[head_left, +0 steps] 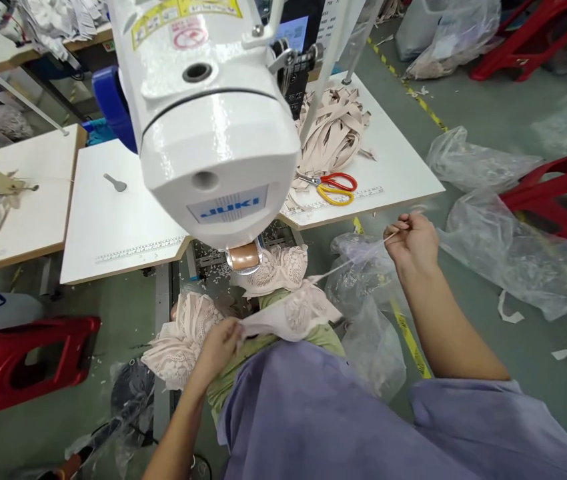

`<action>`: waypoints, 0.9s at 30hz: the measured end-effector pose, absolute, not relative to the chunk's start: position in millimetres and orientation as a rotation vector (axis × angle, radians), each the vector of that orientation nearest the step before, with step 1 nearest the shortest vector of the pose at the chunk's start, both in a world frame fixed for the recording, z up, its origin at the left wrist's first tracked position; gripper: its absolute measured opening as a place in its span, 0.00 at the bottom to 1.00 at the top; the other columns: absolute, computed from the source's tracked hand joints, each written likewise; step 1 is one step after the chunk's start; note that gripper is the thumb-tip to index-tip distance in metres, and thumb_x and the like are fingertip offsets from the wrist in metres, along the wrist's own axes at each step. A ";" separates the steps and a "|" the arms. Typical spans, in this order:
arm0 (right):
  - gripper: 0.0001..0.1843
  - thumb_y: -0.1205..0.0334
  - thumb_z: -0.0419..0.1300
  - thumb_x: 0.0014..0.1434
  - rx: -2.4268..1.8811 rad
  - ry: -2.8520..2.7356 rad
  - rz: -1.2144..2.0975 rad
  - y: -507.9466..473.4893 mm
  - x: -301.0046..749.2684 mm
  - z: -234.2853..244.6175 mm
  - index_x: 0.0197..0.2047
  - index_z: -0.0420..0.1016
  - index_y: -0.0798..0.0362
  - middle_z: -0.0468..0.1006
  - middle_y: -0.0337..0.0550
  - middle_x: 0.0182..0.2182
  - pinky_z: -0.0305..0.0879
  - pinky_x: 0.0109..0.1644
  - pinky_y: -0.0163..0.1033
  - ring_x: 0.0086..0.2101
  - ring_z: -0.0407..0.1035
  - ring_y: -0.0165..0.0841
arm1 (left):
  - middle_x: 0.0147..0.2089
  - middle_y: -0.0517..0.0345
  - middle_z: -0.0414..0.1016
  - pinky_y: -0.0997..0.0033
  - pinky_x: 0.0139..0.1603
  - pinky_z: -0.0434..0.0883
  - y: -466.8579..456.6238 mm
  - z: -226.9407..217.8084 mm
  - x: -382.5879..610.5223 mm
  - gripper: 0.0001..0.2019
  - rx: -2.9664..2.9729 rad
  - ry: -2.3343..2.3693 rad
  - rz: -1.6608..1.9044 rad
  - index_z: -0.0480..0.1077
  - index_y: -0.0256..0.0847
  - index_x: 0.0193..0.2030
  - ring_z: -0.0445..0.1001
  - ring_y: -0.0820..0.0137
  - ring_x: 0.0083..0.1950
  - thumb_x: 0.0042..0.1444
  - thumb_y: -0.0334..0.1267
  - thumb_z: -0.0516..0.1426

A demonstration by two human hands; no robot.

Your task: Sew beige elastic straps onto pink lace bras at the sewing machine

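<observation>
Lace in a pale pink, soft and openwork, makes up the garment piece (288,310) that is pinched at its edge by the left hand (221,347), fingers closed on the fabric over the lap. A thin strap (348,263) of the same colour is drawn taut from the piece up to the right hand (411,240), which is clenched around its end, off the table's right edge. More lace pieces (183,337) are heaped below the glossy white sewing machine (208,120), on which "JUKI" is read in blue. Flat beige straps (333,130) are piled on the white table (393,167) beside scissors (336,187) with red and yellow handles. Crumpled clear plastic bags (508,247) lie on the floor.
</observation>
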State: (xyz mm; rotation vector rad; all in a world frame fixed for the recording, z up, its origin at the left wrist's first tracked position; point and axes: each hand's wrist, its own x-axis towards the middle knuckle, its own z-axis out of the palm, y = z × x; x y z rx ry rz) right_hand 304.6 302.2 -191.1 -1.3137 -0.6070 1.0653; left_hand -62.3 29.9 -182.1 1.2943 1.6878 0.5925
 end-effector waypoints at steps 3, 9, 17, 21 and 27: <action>0.14 0.65 0.53 0.59 -1.321 -0.583 0.995 304.1 296.8 -186.4 0.27 0.49 0.48 0.56 0.26 0.23 0.40 0.22 0.33 0.18 0.39 0.22 | 0.35 0.53 0.77 0.69 0.37 0.72 43.0 -193.3 -80.3 0.15 1.191 1.999 0.792 0.70 0.38 0.46 0.76 0.66 0.37 0.64 0.47 0.52; 0.12 0.58 0.68 0.53 -1.264 -1.136 1.257 236.0 220.1 -169.2 0.34 0.67 0.50 0.74 0.36 0.31 0.57 0.28 0.33 0.26 0.63 0.27 | 0.42 0.47 0.73 0.62 0.44 0.69 84.0 -200.5 -71.1 0.10 1.218 2.368 1.005 0.67 0.37 0.47 0.73 0.62 0.44 0.65 0.40 0.50; 0.07 0.58 0.59 0.65 -0.914 -2.052 1.356 164.0 162.2 -143.4 0.41 0.65 0.51 0.79 0.40 0.37 0.58 0.32 0.35 0.25 0.63 0.27 | 0.39 0.54 0.78 0.70 0.39 0.70 92.3 -124.0 -37.2 0.12 1.706 1.642 0.850 0.75 0.41 0.50 0.75 0.69 0.38 0.66 0.39 0.53; 0.05 0.60 0.58 0.67 -0.811 -2.193 1.273 163.5 159.1 -141.8 0.42 0.67 0.52 0.78 0.42 0.37 0.61 0.37 0.36 0.33 0.71 0.32 | 0.35 0.55 0.77 0.72 0.34 0.67 86.3 -110.9 -31.2 0.10 1.807 1.685 0.747 0.76 0.40 0.47 0.73 0.70 0.34 0.65 0.41 0.57; 0.09 0.57 0.59 0.67 -0.748 -2.241 1.338 170.9 155.7 -132.9 0.42 0.77 0.52 0.78 0.42 0.35 0.61 0.40 0.37 0.37 0.71 0.33 | 0.29 0.59 0.73 0.73 0.32 0.65 81.5 -119.4 -29.3 0.11 1.883 1.801 0.793 0.73 0.40 0.33 0.72 0.72 0.30 0.67 0.38 0.54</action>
